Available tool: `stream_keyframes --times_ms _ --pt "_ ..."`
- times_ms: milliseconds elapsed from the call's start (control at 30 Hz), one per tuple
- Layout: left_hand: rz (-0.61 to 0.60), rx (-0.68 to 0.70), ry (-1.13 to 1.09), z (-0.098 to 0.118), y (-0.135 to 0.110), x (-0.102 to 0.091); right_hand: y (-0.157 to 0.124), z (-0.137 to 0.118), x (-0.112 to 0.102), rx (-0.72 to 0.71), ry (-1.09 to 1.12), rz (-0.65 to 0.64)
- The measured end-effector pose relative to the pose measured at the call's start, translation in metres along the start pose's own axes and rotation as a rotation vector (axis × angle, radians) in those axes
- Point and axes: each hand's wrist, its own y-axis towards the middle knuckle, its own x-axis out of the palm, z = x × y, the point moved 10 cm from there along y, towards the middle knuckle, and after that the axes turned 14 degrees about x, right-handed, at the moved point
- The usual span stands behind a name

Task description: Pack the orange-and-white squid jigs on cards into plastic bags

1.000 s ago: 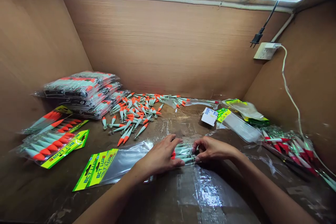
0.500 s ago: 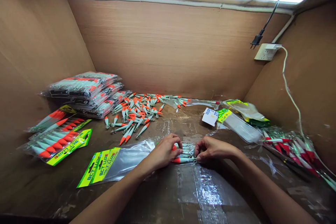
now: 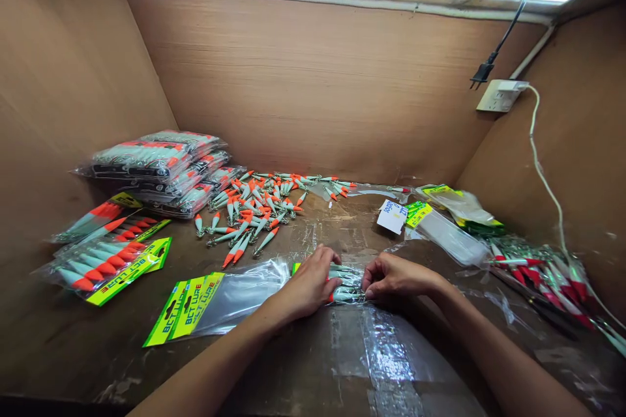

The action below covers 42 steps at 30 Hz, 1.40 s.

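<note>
My left hand [image 3: 309, 285] and my right hand [image 3: 391, 277] meet at the middle of the worktable, both closed on a small row of pale green fishing lures [image 3: 346, 285] with orange tips. The left fingers cover the orange ends; the right fingers pinch the hook ends. Just left of the hands lie empty clear bags with yellow-green header cards [image 3: 190, 307]. A loose heap of the same lures [image 3: 254, 205] lies further back.
Stacked packed bags [image 3: 156, 169] and filled lure packets [image 3: 105, 260] sit at the left. A white paper tag [image 3: 391, 216], empty bags [image 3: 450, 228] and red-tipped lures [image 3: 542, 273] lie at the right. Brown board walls enclose the table; a wall socket [image 3: 499, 96] hangs at the right.
My left hand has curled further over the orange ends of the lure row and shifted slightly. My right hand has stayed in place on the hook ends.
</note>
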Motion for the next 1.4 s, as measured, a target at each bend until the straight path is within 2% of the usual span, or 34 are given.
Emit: stream_keyframes --times_ms 167,333,500,667,833,1000,1100,1267,1400 --pt "-0.145 -0.047 0.026 -0.011 -0.007 0.021 0.0 -0.004 0.005 -0.007 0.029 -0.045" --pt "-0.197 -0.046 0.034 -0.011 -0.008 0.026 -0.001 -0.02 -0.002 -0.094 0.04 0.09" --pt "-0.202 -0.036 0.077 -0.008 -0.009 0.025 -0.005 -0.014 -0.002 -0.081 -0.081 0.039" --pt "-0.219 -0.031 0.123 -0.001 -0.009 0.025 -0.001 -0.014 -0.006 -0.112 -0.176 0.138" --pt "-0.198 0.006 0.167 0.004 -0.008 0.021 0.0 -0.02 -0.005 -0.093 -0.174 0.203" --pt "-0.167 0.035 0.225 0.007 -0.008 0.016 -0.006 -0.019 -0.011 -0.092 -0.157 0.177" --pt "-0.172 0.058 0.243 0.011 -0.007 0.016 -0.005 -0.022 -0.02 -0.126 -0.105 0.262" --pt "-0.211 0.048 0.233 0.01 -0.007 0.023 0.0 -0.03 -0.016 -0.177 -0.114 0.335" --pt "-0.201 0.051 0.232 0.01 -0.007 0.023 0.003 -0.023 -0.014 -0.13 -0.095 0.302"
